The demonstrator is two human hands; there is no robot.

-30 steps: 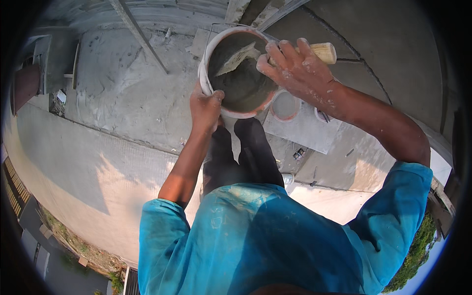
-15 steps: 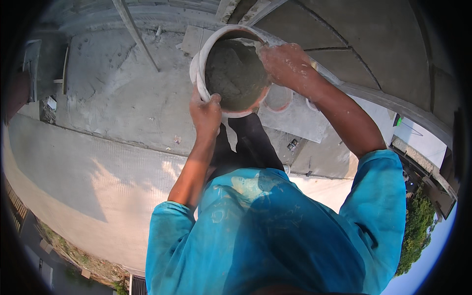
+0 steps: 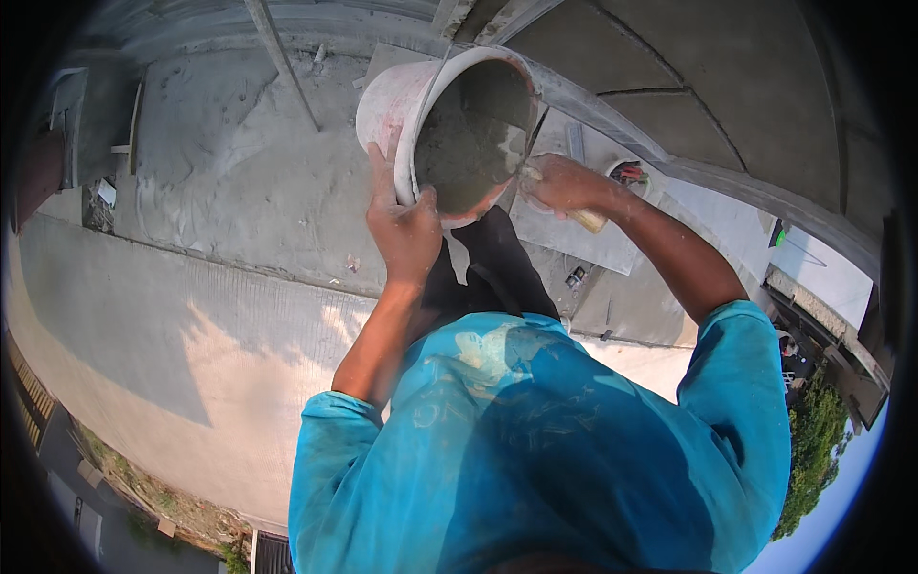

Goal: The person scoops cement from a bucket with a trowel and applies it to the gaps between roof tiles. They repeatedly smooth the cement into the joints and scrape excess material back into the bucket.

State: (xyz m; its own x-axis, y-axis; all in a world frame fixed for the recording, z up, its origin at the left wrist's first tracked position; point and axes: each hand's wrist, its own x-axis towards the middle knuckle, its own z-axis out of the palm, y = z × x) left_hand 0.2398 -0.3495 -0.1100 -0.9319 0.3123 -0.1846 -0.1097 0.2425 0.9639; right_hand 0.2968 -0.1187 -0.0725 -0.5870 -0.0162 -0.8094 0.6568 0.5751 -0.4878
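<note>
A white bucket (image 3: pixel 390 100) is tilted, its mouth turned toward me, with wet grey mortar (image 3: pixel 469 129) inside. My left hand (image 3: pixel 404 225) grips its near-left rim, thumb at the lip and fingers along the outer wall. At the bucket's right rim, my right hand (image 3: pixel 564 184) is closed around a trowel, whose yellowish handle (image 3: pixel 588 219) sticks out below the fist. The trowel's blade is seen nearly edge-on beside the rim, so its shape is hard to make out. Pale mortar smears cover both hands.
A second bucket (image 3: pixel 628 175) holding tools stands beyond my right wrist, by a grey board (image 3: pixel 612 244). A slanted pole (image 3: pixel 283 62) rises at the far left. Grey panels with dark grooves (image 3: pixel 660 67) fill the upper right. A ledge edge (image 3: pixel 220 265) crosses at left.
My right hand has come out of the bucket's mouth, down and to the right, with the trowel. The bucket has turned, showing more outer wall. My left hand has shifted slightly on the rim.
</note>
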